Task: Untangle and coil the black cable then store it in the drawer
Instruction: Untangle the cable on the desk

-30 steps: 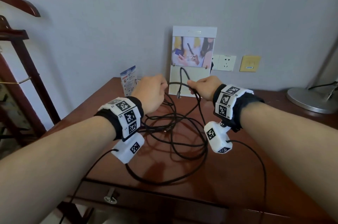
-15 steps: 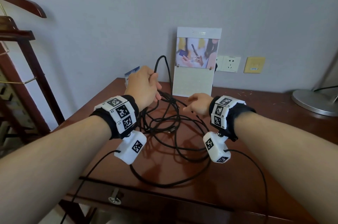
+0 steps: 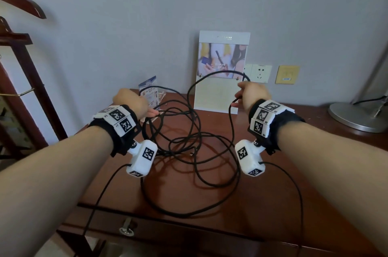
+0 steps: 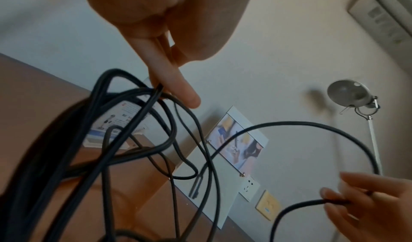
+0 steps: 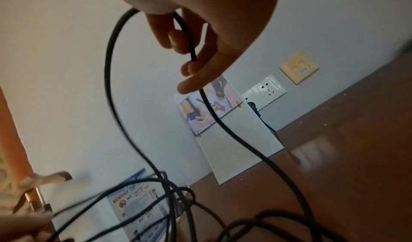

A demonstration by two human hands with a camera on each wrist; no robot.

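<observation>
The black cable (image 3: 184, 216) lies in a loose tangle on the brown desk (image 3: 273, 204), with some strands raised. My left hand (image 3: 152, 113) is at the left of the tangle, and its fingertips (image 4: 178, 90) pinch several strands above the desk. My right hand (image 3: 239, 97) is higher at the right and pinches one strand (image 5: 107, 66) between thumb and fingers. From it the cable (image 4: 289, 122) arches up and over towards the left. The drawer (image 3: 168, 233) under the desk's front edge is closed, and its metal handle (image 3: 127, 230) hangs down.
A tall photo card (image 3: 222, 89) leans against the wall at the back. A small leaflet stand (image 3: 150, 93) is beside my left hand. The lamp base (image 3: 357, 116) stands at the far right and a wooden rack (image 3: 21, 68) at the left. Wall sockets (image 3: 260, 73) are behind.
My right hand has risen and moved right, drawing a strand up into an arch. My left hand has dropped and moved left with its strands. The hands are further apart.
</observation>
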